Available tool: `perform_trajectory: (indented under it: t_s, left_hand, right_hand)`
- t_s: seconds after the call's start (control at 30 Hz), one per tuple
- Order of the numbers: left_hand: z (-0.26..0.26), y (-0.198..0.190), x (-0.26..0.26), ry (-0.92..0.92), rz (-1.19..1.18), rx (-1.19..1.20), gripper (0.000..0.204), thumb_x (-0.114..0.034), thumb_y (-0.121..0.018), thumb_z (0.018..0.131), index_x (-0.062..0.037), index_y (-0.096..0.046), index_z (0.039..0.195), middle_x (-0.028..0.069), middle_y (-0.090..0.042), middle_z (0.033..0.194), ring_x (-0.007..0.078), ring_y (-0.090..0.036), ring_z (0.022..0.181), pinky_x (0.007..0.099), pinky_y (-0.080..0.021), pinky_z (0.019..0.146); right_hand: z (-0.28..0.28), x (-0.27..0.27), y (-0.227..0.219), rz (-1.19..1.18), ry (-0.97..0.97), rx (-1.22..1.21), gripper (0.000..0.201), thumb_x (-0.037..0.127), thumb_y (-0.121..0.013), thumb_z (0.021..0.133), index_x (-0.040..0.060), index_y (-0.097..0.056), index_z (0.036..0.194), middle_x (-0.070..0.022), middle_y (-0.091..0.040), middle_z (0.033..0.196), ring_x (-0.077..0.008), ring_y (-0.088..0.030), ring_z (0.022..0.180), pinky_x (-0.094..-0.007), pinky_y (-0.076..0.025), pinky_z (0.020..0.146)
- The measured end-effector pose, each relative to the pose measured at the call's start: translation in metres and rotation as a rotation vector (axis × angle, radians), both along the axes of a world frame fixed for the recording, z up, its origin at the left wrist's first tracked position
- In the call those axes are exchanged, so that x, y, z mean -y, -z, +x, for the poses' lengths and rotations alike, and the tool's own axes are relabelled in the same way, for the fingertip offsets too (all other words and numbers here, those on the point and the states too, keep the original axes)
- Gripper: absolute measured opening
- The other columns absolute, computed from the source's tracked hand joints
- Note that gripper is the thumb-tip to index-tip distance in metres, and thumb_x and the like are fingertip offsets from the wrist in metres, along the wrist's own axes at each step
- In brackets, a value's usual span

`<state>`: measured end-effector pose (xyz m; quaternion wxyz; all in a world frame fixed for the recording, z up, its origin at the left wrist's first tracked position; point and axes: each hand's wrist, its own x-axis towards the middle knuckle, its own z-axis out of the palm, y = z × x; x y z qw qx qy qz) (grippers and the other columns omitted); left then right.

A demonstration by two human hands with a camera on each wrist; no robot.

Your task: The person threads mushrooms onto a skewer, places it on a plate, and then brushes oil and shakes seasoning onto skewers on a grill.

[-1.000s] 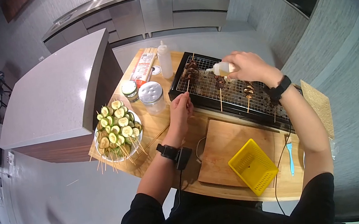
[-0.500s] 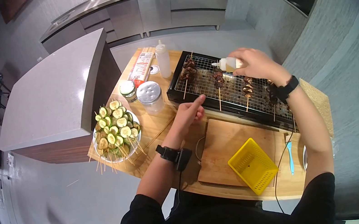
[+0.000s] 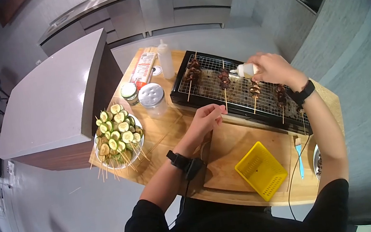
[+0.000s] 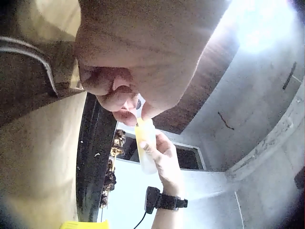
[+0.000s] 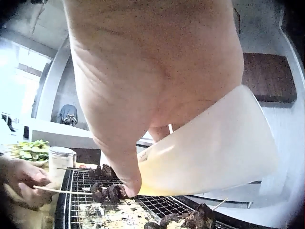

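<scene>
My right hand (image 3: 274,69) grips a squeeze bottle (image 3: 246,70) of yellowish liquid, tipped sideways over the grill (image 3: 239,90) with its nozzle close to the second meat skewer (image 3: 224,80). The bottle (image 5: 214,143) fills much of the right wrist view. At the grill's front edge my left hand (image 3: 209,118) pinches the stick end of that same skewer; in the right wrist view the stick (image 5: 62,191) runs from the left fingers to dark meat. Other meat skewers (image 3: 255,90) lie across the wire grate.
Left of the grill stand a lidded jar (image 3: 152,99), a small jar (image 3: 129,93), an upright bottle (image 3: 165,61) and a plate of zucchini skewers (image 3: 118,134). In front lie a cutting board (image 3: 227,162), a yellow basket (image 3: 260,172) and a blue brush (image 3: 300,161). A cable crosses the table's right side.
My left hand has let go of the leftmost skewer's stick, moved right and taken hold of the second one's. My right hand has shifted right with the bottle.
</scene>
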<state>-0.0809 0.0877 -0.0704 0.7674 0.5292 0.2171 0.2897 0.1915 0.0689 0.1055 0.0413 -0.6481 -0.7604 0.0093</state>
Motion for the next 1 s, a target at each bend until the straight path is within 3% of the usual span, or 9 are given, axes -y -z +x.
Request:
perform_trajectory:
  t_s: [0.07, 0.17, 0.37, 0.57, 0.67, 0.77, 1.0]
  left_hand:
    - [-0.002, -0.004, 0.002, 0.025, -0.037, 0.023, 0.027, -0.027, -0.058, 0.105, -0.0046, -0.072, 0.109, -0.0069, -0.054, 0.072, -0.0004, -0.042, 0.062, 0.0165, -0.031, 0.056]
    - [-0.004, -0.019, 0.007, 0.064, -0.063, 0.016, 0.026, -0.024, -0.056, 0.105, -0.0036, -0.071, 0.11, -0.0069, -0.053, 0.072, -0.0003, -0.041, 0.061, 0.0173, -0.029, 0.054]
    - [0.0, -0.011, 0.006, 0.082, -0.137, 0.084, 0.022, -0.022, -0.058, 0.104, -0.0031, -0.069, 0.108, -0.007, -0.05, 0.072, 0.0007, -0.04, 0.061, 0.0181, -0.027, 0.053]
    - [0.004, 0.0, 0.0, -0.024, -0.157, 0.093, 0.02, -0.027, -0.063, 0.104, -0.008, -0.065, 0.097, -0.0076, -0.05, 0.072, 0.0009, -0.04, 0.06, 0.0185, -0.026, 0.051]
    - [0.004, 0.0, -0.001, -0.028, -0.166, 0.088, 0.022, -0.027, -0.065, 0.104, -0.0103, -0.063, 0.09, -0.0081, -0.049, 0.071, 0.0007, -0.039, 0.059, 0.0187, -0.025, 0.05]
    - [0.003, -0.001, -0.002, -0.037, -0.138, 0.067, 0.023, -0.026, -0.065, 0.104, -0.0113, -0.062, 0.086, -0.0087, -0.048, 0.069, 0.0004, -0.039, 0.058, 0.0188, -0.025, 0.05]
    - [0.003, 0.001, -0.002, -0.03, -0.074, 0.081, 0.023, -0.025, -0.064, 0.104, -0.0111, -0.063, 0.086, -0.009, -0.048, 0.068, 0.0002, -0.038, 0.058, 0.019, -0.025, 0.052]
  right_hand:
    - [0.001, -0.004, 0.001, -0.016, -0.033, 0.023, 0.044, 0.025, -0.086, 0.075, 0.009, -0.073, 0.114, -0.0151, -0.075, 0.106, -0.0359, -0.071, 0.1, -0.0444, -0.055, 0.086]
    - [-0.004, -0.01, -0.004, -0.17, 0.005, -0.083, 0.044, 0.019, -0.085, 0.073, 0.0051, -0.072, 0.113, -0.0162, -0.073, 0.102, -0.0365, -0.07, 0.098, -0.0443, -0.054, 0.085]
    - [0.001, -0.011, -0.001, -0.053, 0.023, -0.03, 0.043, 0.02, -0.086, 0.072, 0.0042, -0.072, 0.11, -0.0169, -0.073, 0.1, -0.0348, -0.07, 0.093, -0.0414, -0.054, 0.081]
    - [-0.008, -0.005, -0.011, -0.341, -0.017, -0.221, 0.045, 0.022, -0.088, 0.072, 0.0061, -0.074, 0.112, -0.0152, -0.076, 0.099, -0.0334, -0.072, 0.095, -0.0417, -0.055, 0.083]
    - [-0.008, -0.007, -0.008, -0.245, 0.019, -0.231, 0.043, 0.017, -0.086, 0.073, 0.005, -0.073, 0.113, -0.0165, -0.073, 0.1, -0.0324, -0.07, 0.094, -0.0401, -0.054, 0.083]
    - [-0.012, -0.005, -0.011, -0.081, 0.078, -0.087, 0.044, 0.017, -0.085, 0.075, 0.005, -0.072, 0.115, -0.0172, -0.073, 0.103, -0.0343, -0.069, 0.098, -0.0418, -0.054, 0.086]
    - [0.0, -0.005, -0.005, -0.067, 0.038, -0.107, 0.046, 0.023, -0.086, 0.074, 0.0073, -0.074, 0.115, -0.0176, -0.074, 0.108, -0.0366, -0.071, 0.1, -0.0434, -0.055, 0.087]
